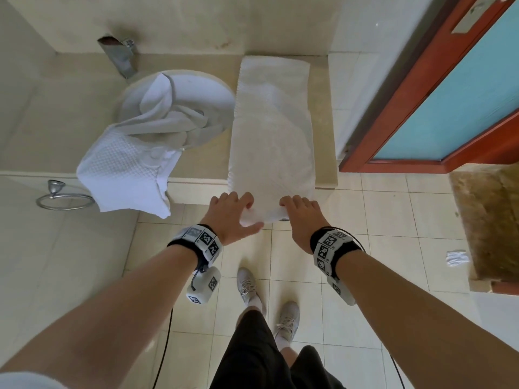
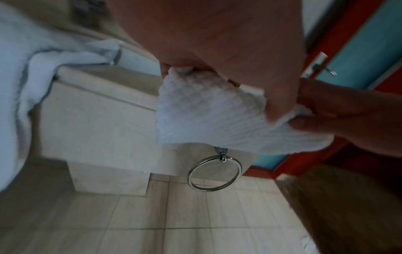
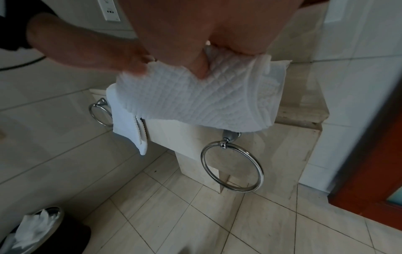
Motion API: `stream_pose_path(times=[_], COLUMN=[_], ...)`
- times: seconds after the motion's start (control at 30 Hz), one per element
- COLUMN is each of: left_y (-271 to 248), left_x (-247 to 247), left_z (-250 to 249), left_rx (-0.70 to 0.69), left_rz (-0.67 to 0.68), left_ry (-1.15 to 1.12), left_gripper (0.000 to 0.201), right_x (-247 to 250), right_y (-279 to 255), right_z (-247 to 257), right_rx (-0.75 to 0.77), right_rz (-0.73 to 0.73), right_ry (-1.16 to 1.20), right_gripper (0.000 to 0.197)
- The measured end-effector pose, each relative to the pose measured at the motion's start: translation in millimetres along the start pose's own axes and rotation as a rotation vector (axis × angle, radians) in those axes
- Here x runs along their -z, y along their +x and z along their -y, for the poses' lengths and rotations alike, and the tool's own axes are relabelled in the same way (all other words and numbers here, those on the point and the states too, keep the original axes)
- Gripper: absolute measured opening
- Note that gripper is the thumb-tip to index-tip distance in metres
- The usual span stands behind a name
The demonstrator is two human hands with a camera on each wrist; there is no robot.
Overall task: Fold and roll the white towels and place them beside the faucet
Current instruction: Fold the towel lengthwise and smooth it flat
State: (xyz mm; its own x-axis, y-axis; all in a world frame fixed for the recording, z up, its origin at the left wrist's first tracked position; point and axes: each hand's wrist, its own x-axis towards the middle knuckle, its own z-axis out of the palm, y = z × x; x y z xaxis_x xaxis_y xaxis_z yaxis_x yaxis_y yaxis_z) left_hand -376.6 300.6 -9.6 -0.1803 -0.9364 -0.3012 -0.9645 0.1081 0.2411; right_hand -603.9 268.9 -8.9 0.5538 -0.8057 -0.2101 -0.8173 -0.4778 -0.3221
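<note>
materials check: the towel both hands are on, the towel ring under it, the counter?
Folded towel: woven cloth, likely cotton, matte white; a raised waffle grid shows in the wrist views. Towel ring: metal, polished chrome look; bright mirror-like glints. Counter: stone or stone-look slab, beige, smooth, faintly veined; real marble or not, can't tell. Left hand and right hand grip the towel's near end.

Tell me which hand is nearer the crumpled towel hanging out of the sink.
Left. The left hand grips the near end of the folded towel on the side toward the crumpled towel. The right hand grips the same end farther away.
</note>
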Motion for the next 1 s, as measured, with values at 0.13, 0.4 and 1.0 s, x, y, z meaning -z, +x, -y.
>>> stream_pose_path(times=[0.13, 0.4, 1.0], left_y=[6.9, 11.8, 35.6], left_x=[1.3, -5.2, -13.2], left_z=[7.2, 4.0, -9.1], left_rx=[-0.134, -0.263, -0.147], left_rz=[0.043, -0.204, 0.035], left_ry=[0.286, 0.102, 0.077], left_gripper=[0.048, 0.023, 0.036], right_x=[-7.4, -9.9, 4.8], right_y=[-2.8, 0.5, 13.8], right_z=[-4.6, -7.4, -11.8], right_rx=[0.009, 0.004, -0.009], right_rz=[0.018, 0.188, 0.237], right_ry=[0.008, -0.091, -0.185], right_gripper=[0.047, 0.058, 0.088])
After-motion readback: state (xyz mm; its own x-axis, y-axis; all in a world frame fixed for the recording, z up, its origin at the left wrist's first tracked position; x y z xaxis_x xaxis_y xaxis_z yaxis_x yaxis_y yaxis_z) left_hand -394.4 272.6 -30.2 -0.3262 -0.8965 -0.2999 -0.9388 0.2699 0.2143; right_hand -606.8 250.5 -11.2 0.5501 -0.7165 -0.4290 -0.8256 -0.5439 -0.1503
